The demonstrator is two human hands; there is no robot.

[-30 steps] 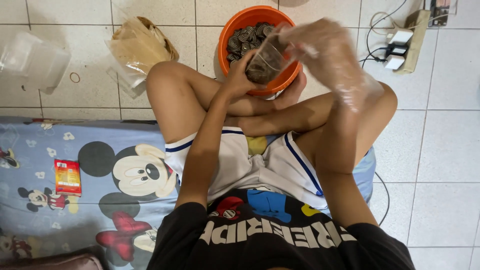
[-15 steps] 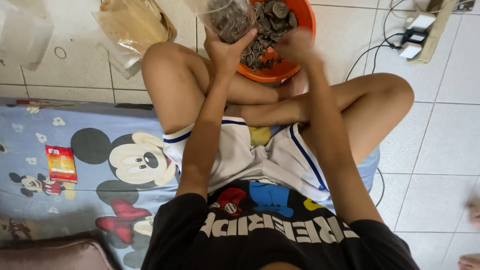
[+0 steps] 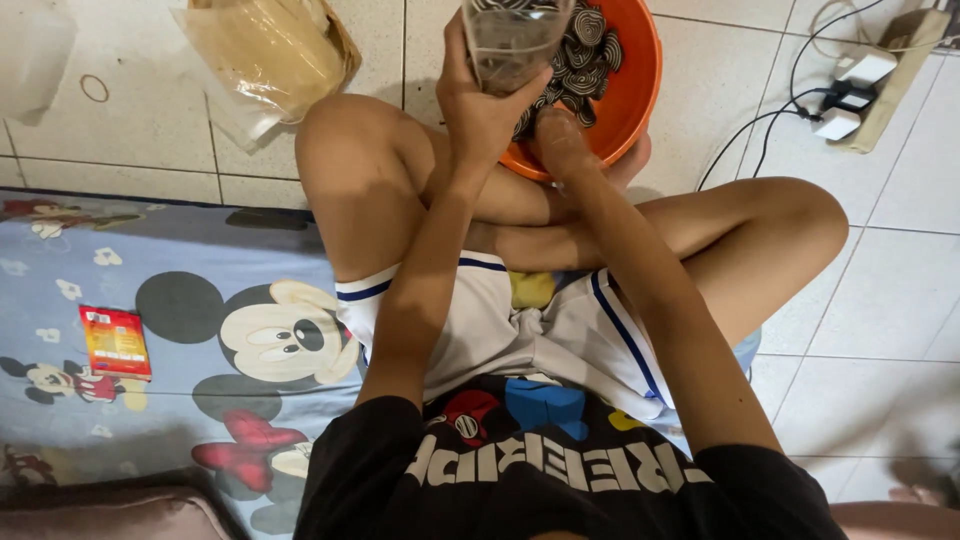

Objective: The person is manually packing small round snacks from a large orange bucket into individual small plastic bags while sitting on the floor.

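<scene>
Cartoon-print mattress: lower left of the frame, on the tiled floor; small red packet lying on it, well apart from both hands.

Orange basin: top centre, between the feet, part-filled with dark spiral-patterned pieces; now higher in the frame than a second ago.

Clear plastic bag of flat tan sheets: upper left, just beside the raised knee.

Power strip with white plugs: upper right, well apart.

Clear bag of spiral pieces: top centre, partly cut off by the frame edge, lifted upright from its earlier tilt over the basin.

Left hand: wrapped closed around the lower part of that bag.

Right hand: dropped from above the bag to the basin's near rim; fingers blurred, spread cannot be told; no longer visibly wearing the clear glove seen a second ago.
</scene>
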